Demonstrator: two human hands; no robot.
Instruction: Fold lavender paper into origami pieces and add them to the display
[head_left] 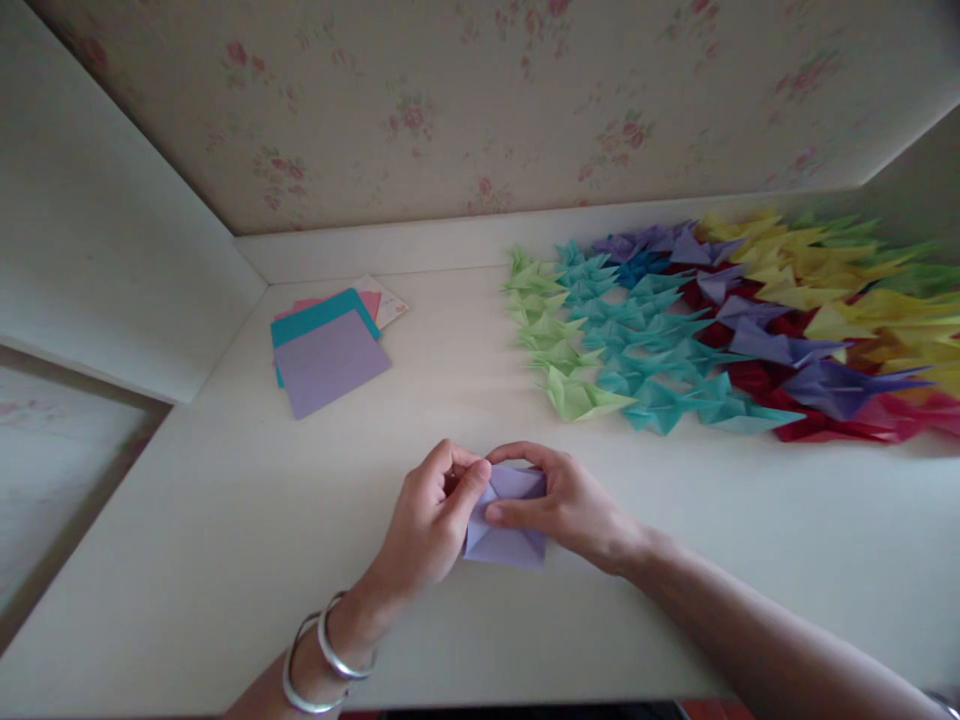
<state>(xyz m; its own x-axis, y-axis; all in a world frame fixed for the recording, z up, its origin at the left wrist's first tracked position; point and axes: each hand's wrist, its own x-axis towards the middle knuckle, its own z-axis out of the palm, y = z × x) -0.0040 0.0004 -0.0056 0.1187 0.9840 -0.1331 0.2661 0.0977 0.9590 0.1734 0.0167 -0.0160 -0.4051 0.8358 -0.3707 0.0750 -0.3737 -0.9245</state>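
A small folded square of lavender origami paper (508, 545) is held between my two hands above the white desk, near its front. Creases run across its face toward the middle. My left hand (431, 510) pinches the upper left edge between thumb and curled fingers. From the other side my right hand (574, 505) grips the paper, its thumb lying across the front and its index finger curved over the top edge. The remaining right fingers are hidden behind the paper.
Rows of folded paper cranes (660, 330) in green, turquoise, purple, red and yellow cover the back right. A stack of flat paper sheets (330, 360), lavender on top, lies back left on the white desk (225, 520). A floral wall (450, 110) stands behind.
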